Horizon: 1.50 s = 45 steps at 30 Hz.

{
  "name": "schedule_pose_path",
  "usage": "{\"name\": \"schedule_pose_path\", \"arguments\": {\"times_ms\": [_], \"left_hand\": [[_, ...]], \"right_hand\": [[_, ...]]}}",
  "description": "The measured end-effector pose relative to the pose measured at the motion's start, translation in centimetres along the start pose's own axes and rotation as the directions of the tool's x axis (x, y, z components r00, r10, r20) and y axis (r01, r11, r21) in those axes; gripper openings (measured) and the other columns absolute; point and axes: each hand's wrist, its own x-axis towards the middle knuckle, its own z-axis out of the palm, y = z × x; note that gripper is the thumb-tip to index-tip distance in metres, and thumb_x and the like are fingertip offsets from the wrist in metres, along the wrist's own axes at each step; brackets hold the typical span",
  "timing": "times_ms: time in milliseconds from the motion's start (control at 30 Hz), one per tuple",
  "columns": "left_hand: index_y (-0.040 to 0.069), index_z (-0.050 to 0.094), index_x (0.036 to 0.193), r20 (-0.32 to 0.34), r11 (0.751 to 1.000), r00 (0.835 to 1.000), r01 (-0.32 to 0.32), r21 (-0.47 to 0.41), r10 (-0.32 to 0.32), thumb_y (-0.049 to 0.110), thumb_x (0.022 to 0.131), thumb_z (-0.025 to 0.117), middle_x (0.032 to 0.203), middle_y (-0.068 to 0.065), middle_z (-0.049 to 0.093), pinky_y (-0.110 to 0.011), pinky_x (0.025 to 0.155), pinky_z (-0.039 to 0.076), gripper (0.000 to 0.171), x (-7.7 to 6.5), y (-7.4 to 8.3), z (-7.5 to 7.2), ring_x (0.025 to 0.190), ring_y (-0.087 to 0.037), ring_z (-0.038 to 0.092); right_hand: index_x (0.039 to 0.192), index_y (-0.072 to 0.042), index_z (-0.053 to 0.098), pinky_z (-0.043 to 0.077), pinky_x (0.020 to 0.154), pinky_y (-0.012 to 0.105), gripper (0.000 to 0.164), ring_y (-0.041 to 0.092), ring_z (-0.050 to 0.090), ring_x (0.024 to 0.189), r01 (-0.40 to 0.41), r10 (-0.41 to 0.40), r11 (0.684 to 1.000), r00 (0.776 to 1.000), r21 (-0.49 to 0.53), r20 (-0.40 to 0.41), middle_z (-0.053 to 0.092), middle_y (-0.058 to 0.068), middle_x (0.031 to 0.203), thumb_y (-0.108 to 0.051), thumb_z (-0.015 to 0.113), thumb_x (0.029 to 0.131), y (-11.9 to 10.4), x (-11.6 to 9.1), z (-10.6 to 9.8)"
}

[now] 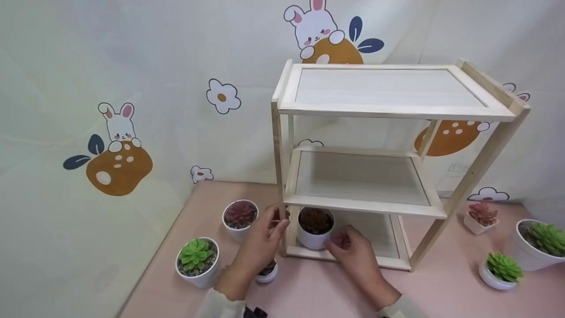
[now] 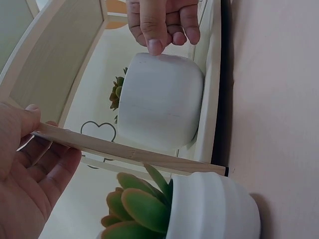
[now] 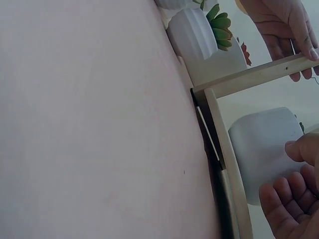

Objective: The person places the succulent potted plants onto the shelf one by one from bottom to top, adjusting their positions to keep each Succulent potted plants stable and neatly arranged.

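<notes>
A wooden three-tier shelf (image 1: 362, 211) stands on the pink surface. My left hand (image 1: 261, 238) grips its front left post (image 1: 278, 159), the thumb on one side and fingers on the other in the left wrist view. On the bottom tier, just inside that post, sits a white pot (image 1: 314, 241) with a dark reddish-brown succulent (image 1: 315, 221). My right hand (image 1: 356, 256) is at the pot's right side; its thumb (image 3: 298, 149) touches the wall, the other fingers loosely bent beside it. A small white pot (image 2: 217, 209) with a green succulent stands outside the post, mostly hidden by my left forearm in the head view.
Left of the shelf stand a pot with a dark red succulent (image 1: 240, 214) and one with a green succulent (image 1: 196, 256). Toward the right are a pink succulent (image 1: 482, 214), a small green one (image 1: 504, 267) and a larger green one (image 1: 547, 238). A patterned cloth (image 1: 176, 110) hangs behind.
</notes>
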Motion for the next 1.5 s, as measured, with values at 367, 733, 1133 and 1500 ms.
{"name": "schedule_pose_path", "arguments": {"times_ms": [367, 733, 1133, 1500], "left_hand": [[0.013, 0.051, 0.129, -0.009, 0.999, 0.999, -0.035, 0.0, 0.035, 0.032, 0.098, 0.054, 0.113, -0.006, 0.064, -0.029, 0.088, 0.055, 0.036, 0.0, -0.2, 0.0, 0.105, -0.018, 0.064], [0.016, 0.051, 0.13, -0.014, 1.0, 1.0, -0.01, 0.01, 0.01, 0.033, 0.098, 0.053, 0.113, -0.004, 0.064, -0.028, 0.086, 0.055, 0.036, 0.0, -0.2, 0.0, 0.106, -0.018, 0.064], [0.016, 0.05, 0.131, -0.007, 1.0, 1.0, -0.002, -0.011, 0.002, 0.029, 0.098, 0.054, 0.115, -0.008, 0.063, -0.03, 0.091, 0.054, 0.036, 0.0, 0.0, 0.0, 0.11, -0.021, 0.062], [0.016, 0.051, 0.129, -0.022, 1.0, 1.0, -0.009, 0.027, 0.009, 0.03, 0.098, 0.055, 0.115, -0.005, 0.063, -0.033, 0.093, 0.053, 0.035, -0.1, -0.1, 0.0, 0.111, -0.019, 0.062]], "right_hand": [[0.087, -0.011, 0.061, 0.053, 0.07, 0.022, 0.027, 0.01, 0.06, 0.076, -0.024, 0.023, 0.999, 1.0, 0.041, 0.018, 0.062, -0.002, 0.081, -0.024, 0.082, 0.077, -0.3, -1.1, -1.8], [0.089, -0.01, 0.06, 0.055, 0.07, 0.022, 0.026, 0.012, 0.061, 0.079, -0.099, 0.099, 0.992, 0.995, 0.083, 0.002, 0.06, 0.001, 0.084, -0.013, 0.082, 0.076, -0.7, -2.4, -5.2], [0.091, -0.008, 0.059, 0.055, 0.067, 0.021, 0.027, 0.009, 0.061, 0.078, -0.092, 0.096, 0.993, 0.994, 0.077, -0.054, 0.059, 0.004, 0.086, -0.013, 0.081, 0.076, -1.8, -3.9, -10.0], [0.099, -0.004, 0.058, 0.055, 0.067, 0.019, 0.03, 0.008, 0.062, 0.079, -0.096, 0.091, 0.995, 0.983, -0.028, -0.157, 0.059, 0.006, 0.09, -0.018, 0.077, 0.081, -0.9, -5.2, -15.3]]}}
